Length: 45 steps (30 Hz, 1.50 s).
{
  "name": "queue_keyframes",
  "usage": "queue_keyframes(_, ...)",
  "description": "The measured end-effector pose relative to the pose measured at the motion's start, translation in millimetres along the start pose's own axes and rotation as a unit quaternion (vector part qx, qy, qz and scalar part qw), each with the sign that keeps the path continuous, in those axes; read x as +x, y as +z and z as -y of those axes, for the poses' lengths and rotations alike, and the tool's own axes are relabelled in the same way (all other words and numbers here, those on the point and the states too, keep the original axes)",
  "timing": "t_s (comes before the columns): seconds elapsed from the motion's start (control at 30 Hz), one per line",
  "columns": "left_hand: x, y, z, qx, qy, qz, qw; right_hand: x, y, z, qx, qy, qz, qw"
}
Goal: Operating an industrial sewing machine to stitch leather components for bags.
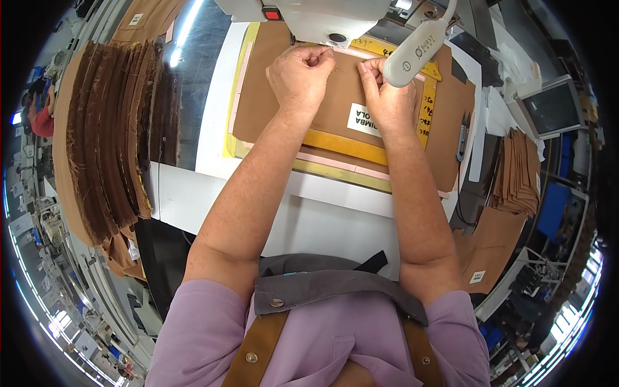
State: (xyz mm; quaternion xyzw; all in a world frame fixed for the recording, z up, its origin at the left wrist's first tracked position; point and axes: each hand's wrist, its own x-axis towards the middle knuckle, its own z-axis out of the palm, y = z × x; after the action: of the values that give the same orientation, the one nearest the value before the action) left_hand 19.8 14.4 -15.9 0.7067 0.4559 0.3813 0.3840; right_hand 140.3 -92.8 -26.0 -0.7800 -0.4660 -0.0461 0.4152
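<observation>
Both of my hands are raised over a brown fabric panel (342,84) on the table, close under the white sewing machine head (329,22). My left hand (298,77) is closed, its thumb and fingertips pinched together near the panel's far edge; what they hold, if anything, is too small to name. A short gap to the right, my right hand (390,100) also pinches thumb and forefinger, with its other fingers curled and partly behind the lamp. A white label (363,120) lies on the panel beside my right wrist. Yellow template strips (345,147) border the panel's near and right sides.
A grey-white lamp (418,55) hangs low over my right hand. Tall stacked brown fabric pieces (106,135) stand at the left, and more folded pieces (516,174) at the right. A slim cutter (462,138) lies right of the template. A dark screen (551,108) stands farther right.
</observation>
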Motion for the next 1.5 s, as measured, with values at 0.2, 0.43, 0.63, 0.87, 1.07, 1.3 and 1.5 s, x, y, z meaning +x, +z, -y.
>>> queue_keyframes(0.2,-1.7,0.7,-2.8,0.015,-0.008,-0.027,1.0,0.0,2.7,-1.3,0.004,0.003,-0.001,1.0)
queue_keyframes(0.43,-2.1,1.4,-3.8,0.045,0.0,-0.036,0.998,-0.1,2.9,-2.9,0.001,0.001,0.005,1.0)
queue_keyframes(0.63,-2.7,0.6,-5.6,0.047,-0.004,-0.035,0.998,0.4,2.6,-2.4,0.004,-0.009,0.003,1.0)
queue_keyframes(0.87,-2.8,-0.3,-6.6,0.054,0.002,-0.029,0.998,0.3,2.3,-1.2,0.004,0.003,0.008,1.0)
queue_keyframes(1.07,-2.8,0.0,-7.0,0.044,-0.009,-0.033,0.998,0.5,0.9,-1.1,-0.005,-0.002,0.018,1.0)
queue_keyframes(1.3,-3.0,0.3,-6.5,0.045,-0.016,-0.037,0.998,0.8,0.2,-0.9,-0.004,0.001,0.021,1.0)
queue_keyframes(1.5,-1.9,-0.1,-6.7,0.056,0.0,-0.036,0.998,1.7,-1.1,2.3,-0.011,0.007,0.023,1.0)
